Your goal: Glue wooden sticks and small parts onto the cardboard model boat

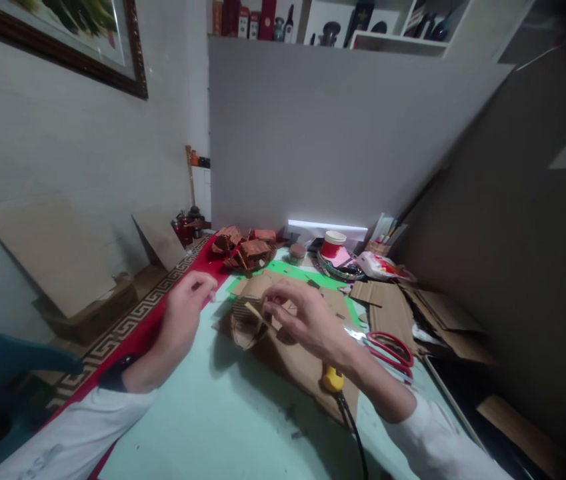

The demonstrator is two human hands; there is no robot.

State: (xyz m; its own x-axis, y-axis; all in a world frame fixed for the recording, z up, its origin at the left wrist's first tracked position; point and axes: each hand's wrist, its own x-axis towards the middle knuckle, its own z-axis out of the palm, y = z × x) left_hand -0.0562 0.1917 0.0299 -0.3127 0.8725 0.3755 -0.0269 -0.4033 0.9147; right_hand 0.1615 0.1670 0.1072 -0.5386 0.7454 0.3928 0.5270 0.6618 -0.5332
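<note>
A thin cardboard strip [255,312] is pinched between the fingers of my right hand [307,317]. It slants over the open top of a cardboard boat hull [243,340] with ribbed inner walls; whether the two touch I cannot tell. Left of the hull, apart from it, my left hand [187,303] is raised with its fingers curled together, and anything in them is hidden. Under my right forearm lies a yellow-handled tool [333,380] with a black cord, its tip out of sight. Red-handled scissors [390,350] are just right of that forearm.
Brown model boats [253,253] stand at the back left. A red and white cup [333,244] is in a round tray [340,272] behind my right hand. Cardboard pieces [390,310] are stacked at the right. A green mat [283,268] lies beneath the cardboard, and a grey board [333,133] rises behind.
</note>
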